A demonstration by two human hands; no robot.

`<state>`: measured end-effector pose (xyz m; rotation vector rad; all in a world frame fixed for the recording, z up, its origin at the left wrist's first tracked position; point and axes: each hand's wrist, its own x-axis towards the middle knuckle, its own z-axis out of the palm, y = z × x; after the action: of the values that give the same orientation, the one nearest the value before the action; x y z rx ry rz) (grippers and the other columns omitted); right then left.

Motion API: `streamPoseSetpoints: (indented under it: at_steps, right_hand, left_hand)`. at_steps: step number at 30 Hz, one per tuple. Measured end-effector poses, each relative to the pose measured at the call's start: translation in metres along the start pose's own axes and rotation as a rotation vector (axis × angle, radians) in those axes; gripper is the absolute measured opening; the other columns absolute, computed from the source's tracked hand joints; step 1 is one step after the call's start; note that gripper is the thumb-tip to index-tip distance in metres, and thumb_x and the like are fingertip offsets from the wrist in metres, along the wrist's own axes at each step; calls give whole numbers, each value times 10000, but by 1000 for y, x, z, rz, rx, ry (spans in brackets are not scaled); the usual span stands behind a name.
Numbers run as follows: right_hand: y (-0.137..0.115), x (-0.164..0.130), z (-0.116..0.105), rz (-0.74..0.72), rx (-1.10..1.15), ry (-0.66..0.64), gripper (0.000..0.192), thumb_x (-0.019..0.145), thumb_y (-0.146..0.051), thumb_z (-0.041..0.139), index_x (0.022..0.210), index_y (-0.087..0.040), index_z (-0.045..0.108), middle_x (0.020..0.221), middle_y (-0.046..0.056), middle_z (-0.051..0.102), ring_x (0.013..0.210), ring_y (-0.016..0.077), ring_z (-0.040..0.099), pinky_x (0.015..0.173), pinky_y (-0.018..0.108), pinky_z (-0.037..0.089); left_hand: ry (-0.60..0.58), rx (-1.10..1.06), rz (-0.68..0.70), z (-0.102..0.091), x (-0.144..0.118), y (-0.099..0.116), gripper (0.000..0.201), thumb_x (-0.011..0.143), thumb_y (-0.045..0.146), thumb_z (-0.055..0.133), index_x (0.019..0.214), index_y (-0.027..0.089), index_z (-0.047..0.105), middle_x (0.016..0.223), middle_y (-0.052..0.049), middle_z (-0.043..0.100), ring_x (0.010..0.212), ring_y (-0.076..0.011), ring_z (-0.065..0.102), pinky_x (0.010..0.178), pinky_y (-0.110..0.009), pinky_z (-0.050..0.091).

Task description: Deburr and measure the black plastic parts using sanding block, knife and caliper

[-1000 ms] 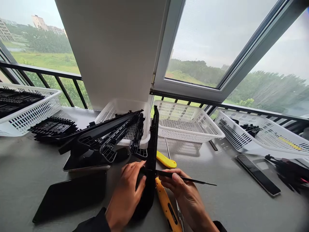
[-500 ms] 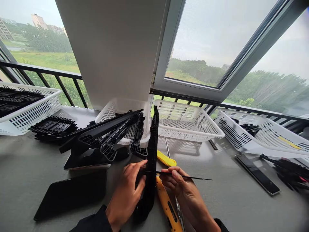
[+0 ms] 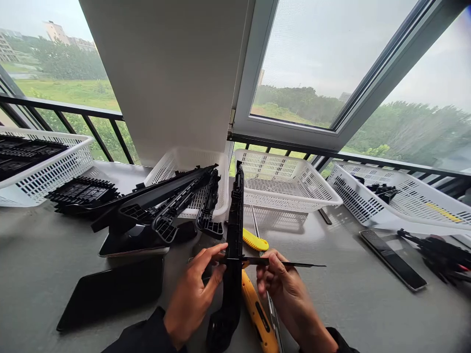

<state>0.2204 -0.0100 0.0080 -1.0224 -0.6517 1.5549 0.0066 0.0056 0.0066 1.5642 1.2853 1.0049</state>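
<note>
A long black plastic trim piece stands lengthwise in front of me, its far end near the baskets. My left hand grips its left edge between thumb and index finger. In my right hand, thumb and fingers pinch a thin black strip. The strip lies crosswise, and its left end meets the trim piece. Just right of the trim piece are a yellow utility knife and an orange-yellow power screwdriver. A slim metal tool lies beside the screwdriver, partly hidden by my right hand.
Several black trim pieces lean on a white basket at left. Another white basket stands behind the knife. A black tablet-like slab lies left, a phone right. Black parts sit at the far right.
The trim piece has turned slightly, showing more of its ribbed face, and its near end has shifted. My right hand has moved a little right, and the strip shows its broader side.
</note>
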Motion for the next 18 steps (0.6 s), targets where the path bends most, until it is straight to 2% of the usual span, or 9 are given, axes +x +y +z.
streamPoseSetpoints:
  at_steps: [6,11,18]
  right_hand:
    - [2,-2,1,11,70,-23,487,821,-607,880,845,-216,590,669,-7,723,502,128,674,466,187,489]
    - [2,-3,1,-7,67,-54,457,858,-603,847,834,-208,619,680,-2,715,517,134,680,478,199,489]
    - [-7,-9,-2,-47,72,-60,409,924,-578,791,839,-201,658,651,-19,688,463,97,621,454,175,440]
  left_hand:
    - [-82,-106,-46,0,-1,3,398,1004,432,626,1372,301,701,1225,-72,802,1131,-275,747,1014,-408,584]
    - [-124,-258,-110,-1,-1,8,418,998,473,642,1358,263,669,1239,-89,791,1159,-276,730,1037,-399,568]
    - [-197,-226,-120,2,-11,2,439,996,473,663,1414,353,597,1350,-55,712,1151,-259,688,1047,-401,535]
